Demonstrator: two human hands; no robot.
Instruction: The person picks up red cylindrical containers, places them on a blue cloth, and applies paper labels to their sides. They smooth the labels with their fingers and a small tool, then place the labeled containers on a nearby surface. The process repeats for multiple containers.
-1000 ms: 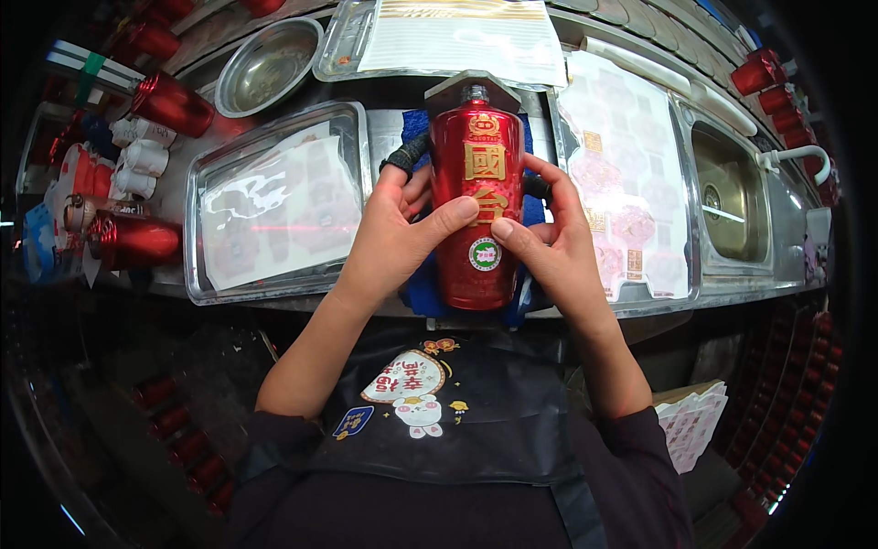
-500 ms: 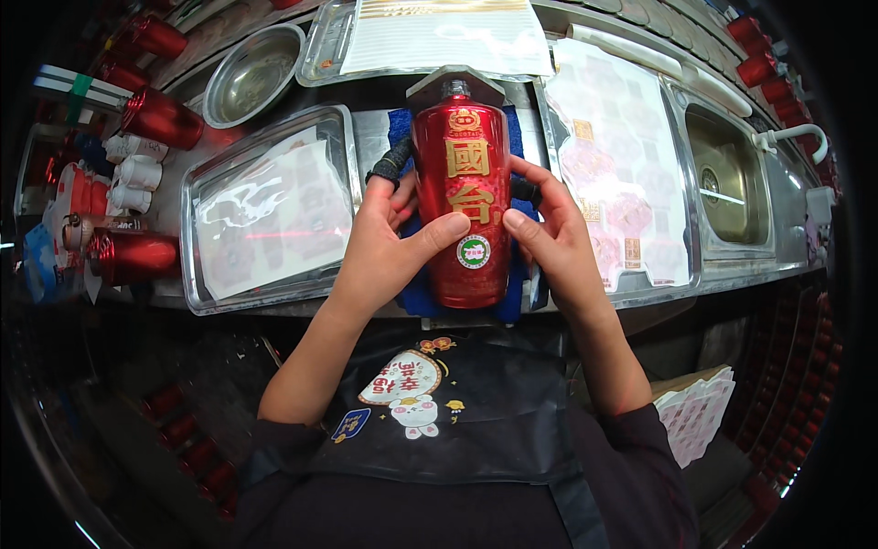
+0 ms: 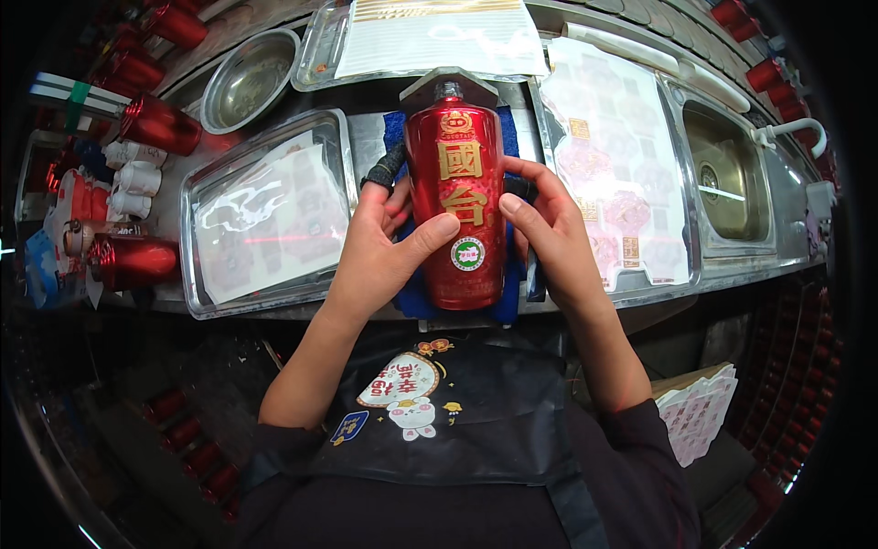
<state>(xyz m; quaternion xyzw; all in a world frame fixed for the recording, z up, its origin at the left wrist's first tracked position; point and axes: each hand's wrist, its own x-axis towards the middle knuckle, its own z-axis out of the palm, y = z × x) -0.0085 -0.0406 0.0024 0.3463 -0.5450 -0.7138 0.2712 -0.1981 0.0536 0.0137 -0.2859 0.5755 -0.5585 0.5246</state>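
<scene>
Left hand (image 3: pixel 366 252), right hand (image 3: pixel 555 240) cradling glossy red tapered bottle (image 3: pixel 455 183), likely glass: stiff, slippery, fragile; mid-sides looking best to grip.

Underside of red bottle (image 3: pixel 454 261) out of sight; bottle covers most of blue cloth (image 3: pixel 509 137) and middle of dark angular plate (image 3: pixel 421 96). Left hand (image 3: pixel 378 240): some fingertips hidden behind bottle's side. Right hand (image 3: pixel 551 240): lower fingers mostly masked by thumb and palm; grip unclear. Striped sheet (image 3: pixel 439 50) and upper tray (image 3: pixel 317 59) cut by top edge. Glare blots part of pale sheet (image 3: pixel 293 229). Dim red objects (image 3: pixel 791 412), lower right: blurred, too small to tell apart.
</scene>
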